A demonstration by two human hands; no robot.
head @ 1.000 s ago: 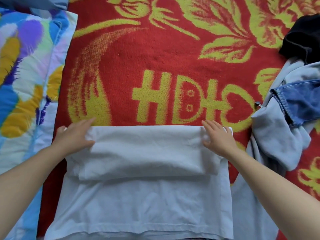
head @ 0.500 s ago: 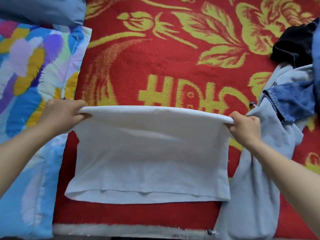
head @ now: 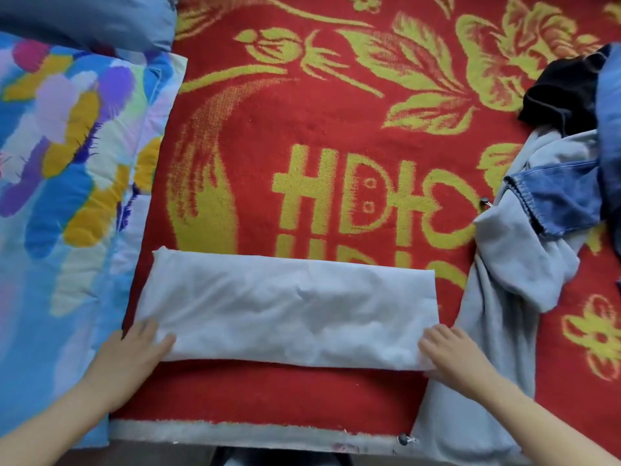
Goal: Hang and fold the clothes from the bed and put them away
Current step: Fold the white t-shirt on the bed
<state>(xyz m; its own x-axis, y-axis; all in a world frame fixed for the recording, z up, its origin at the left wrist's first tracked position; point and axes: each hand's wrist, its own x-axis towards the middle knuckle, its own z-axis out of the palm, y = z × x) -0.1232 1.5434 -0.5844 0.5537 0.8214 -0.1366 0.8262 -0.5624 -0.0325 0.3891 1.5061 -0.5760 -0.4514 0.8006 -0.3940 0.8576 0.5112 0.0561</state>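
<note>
Red blanket with yellow-green flowers and big block lettering covers the bed, its pale hem running along the near edge. Across the near part of it lies the white garment, folded into a long flat band that runs left to right, its far edge crossing the lower part of the lettering.

The person leans over it with both bare arms out. The left hand rests on the band's near left corner, grip spread, fingers straight and flat on the cloth, pinching nothing. The right hand lies the same way on the near right corner, grip spread and fingers flat, with its heel over the edge of the grey sweatshirt.

That sweatshirt is heaped just beside the band's right end and trails down to the bed's near edge; a small dark cord toggle shows at its upper part. A denim garment lies on top of it, and a black garment sits beyond that.

Along the left side a quilt in blue, yellow and purple patches butts against the blanket, with a grey-blue pillow at the far corner.
</note>
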